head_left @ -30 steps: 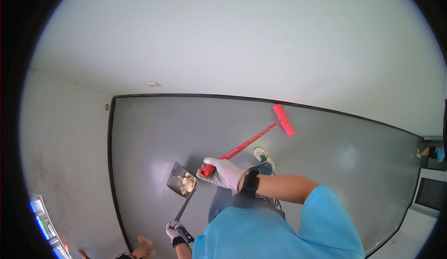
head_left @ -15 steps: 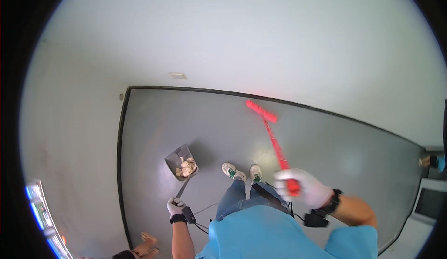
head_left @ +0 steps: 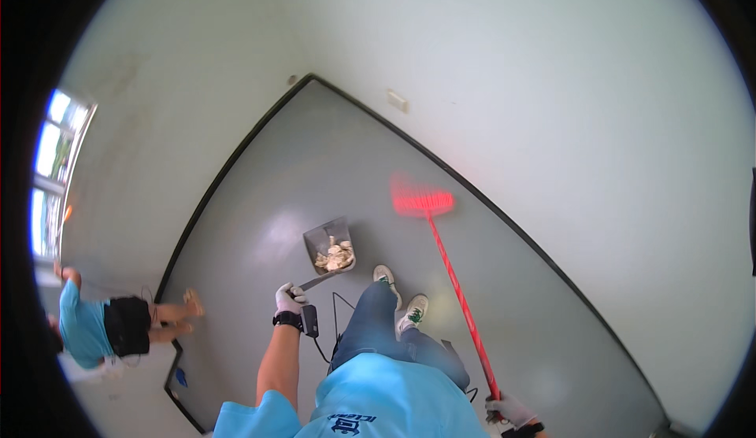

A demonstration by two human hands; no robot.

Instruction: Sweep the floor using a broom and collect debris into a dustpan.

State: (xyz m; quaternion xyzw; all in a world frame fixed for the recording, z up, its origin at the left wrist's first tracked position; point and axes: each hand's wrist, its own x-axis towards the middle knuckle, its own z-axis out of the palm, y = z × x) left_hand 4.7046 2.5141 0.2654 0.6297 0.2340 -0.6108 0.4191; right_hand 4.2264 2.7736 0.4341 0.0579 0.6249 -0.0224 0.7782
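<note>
My left hand [head_left: 290,298], in a white glove, is closed round the grey handle of a dustpan [head_left: 321,241]. Crumpled pale scraps [head_left: 336,257] lie in the pan, which is on or close to the floor left of my shoes. At the lower right my gloved right hand [head_left: 510,411] grips the top of a red-handled broom [head_left: 463,306]. The broom's red head [head_left: 424,200], smeared by motion, is ahead of my feet, near the right-hand wall. Its distance from the floor I cannot tell.
Pale walls meet at a far corner, with dark skirting [head_left: 313,77] along the grey floor [head_left: 315,155]. Another person [head_left: 102,328] in a blue shirt stands at the left by a window [head_left: 57,162]. A small blue object [head_left: 182,377] lies near the left skirting.
My view has turned left, bringing the corner and the other person into fuller sight. My right hand has moved lower and outward; the broom head has swung. My left hand still holds the dustpan.
</note>
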